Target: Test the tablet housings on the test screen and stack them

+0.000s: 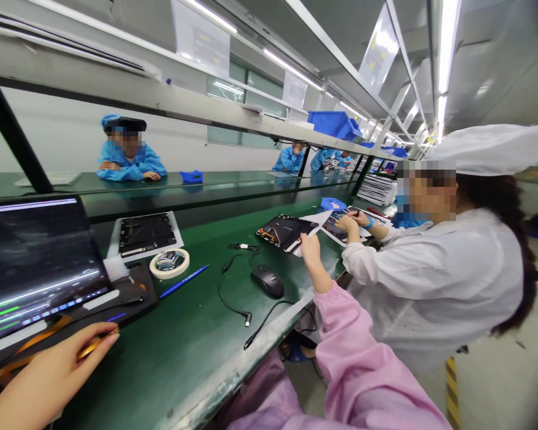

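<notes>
**Q:** What is the green surface (pixel 170 352) carrying?

**A:** It is carrying a tablet housing (pixel 283 233) with orange cables, beside a computer mouse (pixel 267 280).

**Q:** What are the hands grasping?

**A:** The right hand (pixel 311 251) is pinching a white strip (pixel 316 234) at the housing; the left hand (pixel 49 373) is gripping a thin gold strip (pixel 97 345).

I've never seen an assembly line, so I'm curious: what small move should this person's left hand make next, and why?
I'd guess the left hand should lower the orange strip onto the tablet. It is pinched just above the tablet's lower edge, where another orange piece already lies, so that looks like where it belongs.
</notes>
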A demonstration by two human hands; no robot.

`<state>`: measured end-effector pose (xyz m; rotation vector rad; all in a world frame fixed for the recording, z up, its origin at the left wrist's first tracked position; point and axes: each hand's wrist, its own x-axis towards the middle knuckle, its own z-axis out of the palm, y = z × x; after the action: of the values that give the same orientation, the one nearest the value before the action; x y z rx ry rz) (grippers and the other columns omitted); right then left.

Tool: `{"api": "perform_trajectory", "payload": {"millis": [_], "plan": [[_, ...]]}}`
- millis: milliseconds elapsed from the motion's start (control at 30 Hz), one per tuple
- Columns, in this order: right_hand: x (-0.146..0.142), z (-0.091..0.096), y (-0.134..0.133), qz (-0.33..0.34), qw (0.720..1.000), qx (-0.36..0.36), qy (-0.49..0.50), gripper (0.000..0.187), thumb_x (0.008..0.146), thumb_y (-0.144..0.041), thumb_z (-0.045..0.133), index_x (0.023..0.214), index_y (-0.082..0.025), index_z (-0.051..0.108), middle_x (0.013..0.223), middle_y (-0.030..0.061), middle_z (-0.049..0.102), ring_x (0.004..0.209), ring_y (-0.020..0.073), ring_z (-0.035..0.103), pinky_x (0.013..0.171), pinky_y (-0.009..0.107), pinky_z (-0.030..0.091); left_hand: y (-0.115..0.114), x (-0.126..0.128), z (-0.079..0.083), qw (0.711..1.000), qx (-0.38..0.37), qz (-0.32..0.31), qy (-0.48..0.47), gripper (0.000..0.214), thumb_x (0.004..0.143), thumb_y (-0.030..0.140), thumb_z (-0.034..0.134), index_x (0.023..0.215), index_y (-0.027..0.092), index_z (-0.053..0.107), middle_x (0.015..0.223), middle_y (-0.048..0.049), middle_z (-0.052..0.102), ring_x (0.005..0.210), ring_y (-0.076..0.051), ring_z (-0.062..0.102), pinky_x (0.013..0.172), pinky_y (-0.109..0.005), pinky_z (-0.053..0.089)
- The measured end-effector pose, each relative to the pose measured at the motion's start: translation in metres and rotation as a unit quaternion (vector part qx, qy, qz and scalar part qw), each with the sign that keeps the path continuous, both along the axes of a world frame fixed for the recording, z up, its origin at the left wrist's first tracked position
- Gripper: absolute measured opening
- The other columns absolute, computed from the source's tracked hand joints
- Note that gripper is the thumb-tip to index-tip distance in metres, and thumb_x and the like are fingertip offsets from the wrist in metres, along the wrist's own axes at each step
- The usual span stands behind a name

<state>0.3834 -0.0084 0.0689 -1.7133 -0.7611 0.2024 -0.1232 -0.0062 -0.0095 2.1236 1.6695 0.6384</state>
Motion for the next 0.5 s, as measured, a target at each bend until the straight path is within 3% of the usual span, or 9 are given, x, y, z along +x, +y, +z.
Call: {"api": "perform_trajectory", "payload": {"millis": [133,267,400,500], "plan": [[-0.04,0.049,-0.032,0.026,0.992,0.041,-0.112,0.031,0.088,-0.034,0.049,0.111,-0.015,0.06,0.106,0.0134,0.066,0.111,0.031,0.055,0.094,0.038,0.039,-0.004,0.001,0.012,0.999,-0.041,-0.027,-0.011,0.038,0.079,0.056,0.052,0.098,0.026,0.067,0.093,0.003,0.075,0.087,-0.021,0.069,0.078,-0.025,0.052],[-0.077,0.091,-0.066,0.129,0.959,0.112,-0.228,0.031,0.087,-0.04,0.051,0.104,-0.017,0.064,0.102,0.0092,0.068,0.105,0.0282,0.058,0.093,0.038,0.041,-0.006,0.003,0.015,0.998,-0.029,-0.043,-0.029,0.035,0.08,0.052,0.054,0.096,0.024,0.068,0.088,0.0037,0.075,0.083,-0.02,0.069,0.076,-0.024,0.051],[-0.107,0.108,-0.079,0.244,0.956,0.145,-0.073,0.029,0.081,-0.041,0.059,0.101,-0.021,0.067,0.095,0.0015,0.071,0.093,0.0225,0.064,0.082,0.033,0.049,-0.011,0.005,0.03,0.999,-0.014,-0.038,-0.028,0.039,0.083,0.051,0.05,0.1,0.021,0.067,0.09,0.002,0.074,0.085,-0.02,0.068,0.08,-0.025,0.051],[-0.127,0.106,-0.079,0.283,0.95,0.114,0.064,0.032,0.072,-0.043,0.067,0.094,-0.02,0.069,0.079,0.0,0.071,0.076,0.0208,0.066,0.068,0.03,0.051,-0.024,0.002,0.06,0.998,0.052,0.007,-0.041,0.051,0.084,0.056,0.043,0.103,0.015,0.066,0.103,-0.0039,0.071,0.1,-0.024,0.063,0.092,-0.032,0.048]]}}
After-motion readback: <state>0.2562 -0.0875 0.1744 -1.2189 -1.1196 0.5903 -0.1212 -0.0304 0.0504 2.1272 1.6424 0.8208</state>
